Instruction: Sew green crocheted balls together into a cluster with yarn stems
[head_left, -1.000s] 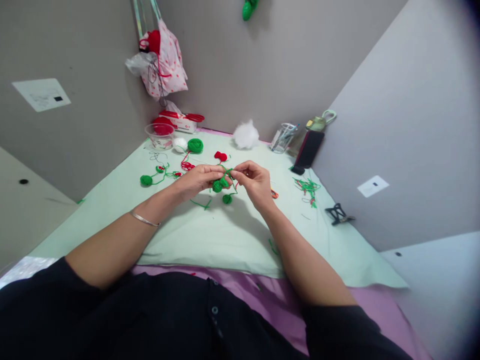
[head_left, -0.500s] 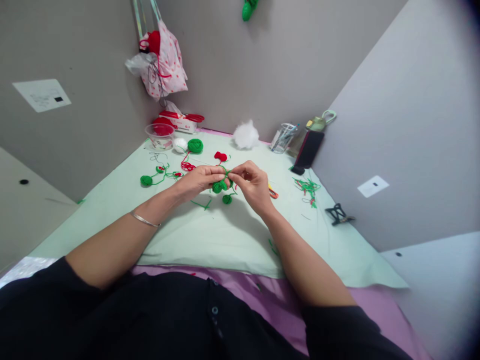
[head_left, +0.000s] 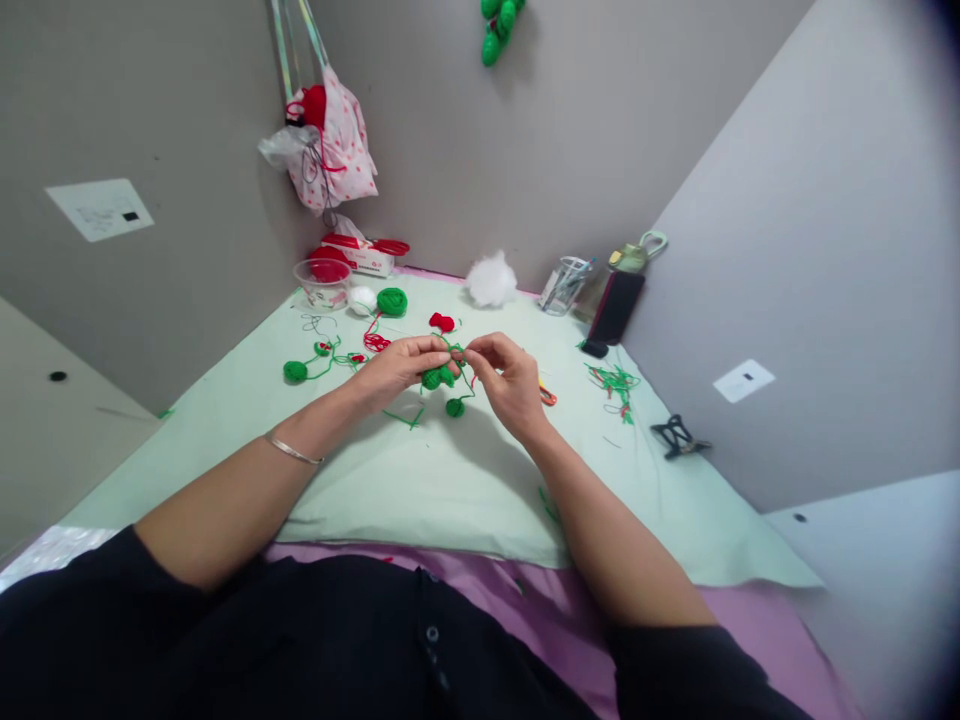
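Observation:
Near the middle of the table, my left hand (head_left: 409, 364) pinches a green yarn piece (head_left: 437, 378) between thumb and fingers. My right hand (head_left: 506, 380) is closed at the green strand beside it, thumb and forefinger pressed together close to my left fingertips. A small green ball (head_left: 455, 407) lies just below on the pale green cloth, with a strand running up from it. Behind my hands is a small red piece (head_left: 442, 322). Fine detail between the fingertips is too small to make out.
Green yarn (head_left: 392, 301), a white ball (head_left: 362, 300) and a clear tub (head_left: 323, 285) stand back left. White stuffing (head_left: 491, 280), a pen cup (head_left: 565, 286) and a phone (head_left: 616, 308) line the back. Yarn scraps (head_left: 615, 380) and a black clip (head_left: 679, 437) lie right.
The view has tilted up slightly, so everything sits a little lower. My right fingertips have moved slightly away from my left, and both hands keep hold of the green yarn.

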